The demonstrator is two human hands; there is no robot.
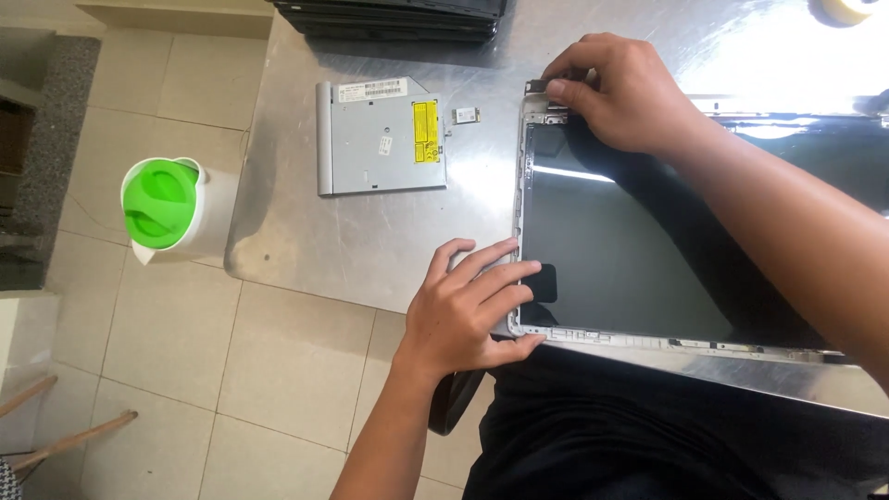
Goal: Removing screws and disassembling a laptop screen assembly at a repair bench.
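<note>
A laptop screen panel [620, 250] with a dark glass face lies in its silver lid frame on a steel table [370, 241]. My left hand [468, 310] rests flat with fingers spread on the near left corner of the frame, pressing it down. My right hand [620, 93] pinches the metal hinge bracket [546, 109] at the far left corner of the panel. My right forearm crosses over the screen.
A slim silver optical drive [384, 137] lies on the table left of the panel, with a small card [466, 115] beside it. Stacked dark laptops [398, 17] sit at the far edge. A white jug with a green lid [171, 208] stands on the tiled floor.
</note>
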